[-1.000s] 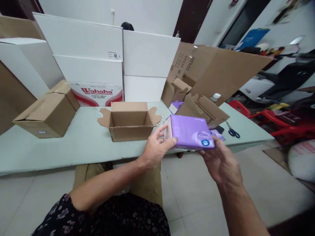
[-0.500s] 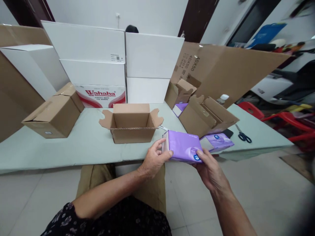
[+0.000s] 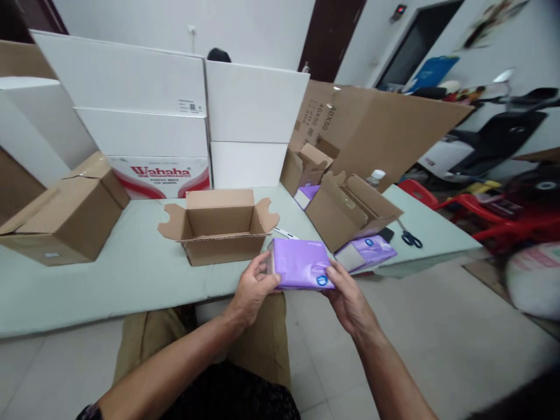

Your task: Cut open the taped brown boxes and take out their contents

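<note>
Between my two hands is a purple tissue pack (image 3: pixel 301 263), held by its ends over the table's front edge. My left hand (image 3: pixel 254 284) grips its left end, thumb in front. At the right end my right hand (image 3: pixel 347 294) is closed on it, thumb on top by the round blue label. Just left of the pack stands an open brown carton (image 3: pixel 225 249), flaps spread and no contents visible from here. A second purple tissue pack (image 3: pixel 371 251) lies on the table to the right, partly hidden by a tilted open carton.
The tilted brown carton (image 3: pixel 336 219) stands right, with scissors (image 3: pixel 411 239) beyond it and a bottle (image 3: pixel 375 177) behind. A closed brown box (image 3: pixel 65 221) sits left. White Wahaha cartons (image 3: pixel 161 178) wall off the back. A pen-like item (image 3: pixel 284 233) lies behind the pack.
The camera view has turned to the right, so everything sits further left in the picture. Both hands still hold the tissue pack, which has come a little nearer to the open carton.
</note>
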`<control>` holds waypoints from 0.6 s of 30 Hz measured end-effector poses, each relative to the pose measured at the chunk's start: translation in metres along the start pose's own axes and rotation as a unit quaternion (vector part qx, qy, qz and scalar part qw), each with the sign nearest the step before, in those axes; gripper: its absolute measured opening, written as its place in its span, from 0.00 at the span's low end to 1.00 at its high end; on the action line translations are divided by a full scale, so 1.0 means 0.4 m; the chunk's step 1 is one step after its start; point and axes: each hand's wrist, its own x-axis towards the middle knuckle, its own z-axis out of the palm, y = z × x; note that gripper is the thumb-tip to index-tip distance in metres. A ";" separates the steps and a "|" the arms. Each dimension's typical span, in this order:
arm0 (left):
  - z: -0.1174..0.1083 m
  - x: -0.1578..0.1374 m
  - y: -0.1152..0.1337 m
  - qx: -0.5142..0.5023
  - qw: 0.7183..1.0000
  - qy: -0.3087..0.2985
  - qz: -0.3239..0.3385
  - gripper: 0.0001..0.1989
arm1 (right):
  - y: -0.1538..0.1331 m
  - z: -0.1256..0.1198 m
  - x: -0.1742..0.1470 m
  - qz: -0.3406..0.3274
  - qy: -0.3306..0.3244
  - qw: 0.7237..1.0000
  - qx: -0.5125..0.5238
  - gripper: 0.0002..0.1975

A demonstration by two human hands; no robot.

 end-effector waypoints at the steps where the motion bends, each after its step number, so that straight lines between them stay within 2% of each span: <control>1: -0.013 -0.002 -0.004 -0.006 1.000 -0.004 -0.004 0.43 | 0.013 -0.012 0.003 -0.016 0.007 1.000 -0.026 0.25; 2: -0.027 -0.005 -0.007 -0.011 1.000 -0.009 -0.009 0.43 | 0.028 -0.033 0.010 -0.035 0.027 0.997 -0.065 0.25; 4: -0.055 -0.012 -0.013 -0.018 1.000 -0.018 -0.018 0.42 | 0.062 -0.099 0.035 -0.082 0.110 0.977 -0.164 0.24; 7: -0.089 -0.025 -0.021 -0.024 0.999 -0.025 -0.027 0.40 | 0.107 -0.226 0.094 -0.113 0.287 0.913 -0.266 0.28; 8: -0.096 -0.029 -0.023 -0.025 0.999 -0.025 -0.030 0.39 | 0.117 -0.262 0.119 -0.111 0.325 0.895 -0.286 0.31; 10: -0.101 -0.033 -0.030 -0.027 0.999 -0.023 -0.037 0.38 | 0.129 -0.310 0.173 -0.105 0.335 0.888 -0.298 0.33; 12: -0.097 -0.032 -0.035 -0.028 0.999 -0.021 -0.041 0.38 | 0.132 -0.319 0.230 -0.103 0.312 0.895 -0.300 0.31; 18: -0.081 -0.018 -0.040 -0.031 0.998 -0.025 -0.044 0.37 | 0.118 -0.242 0.404 -0.095 0.261 0.904 -0.324 0.26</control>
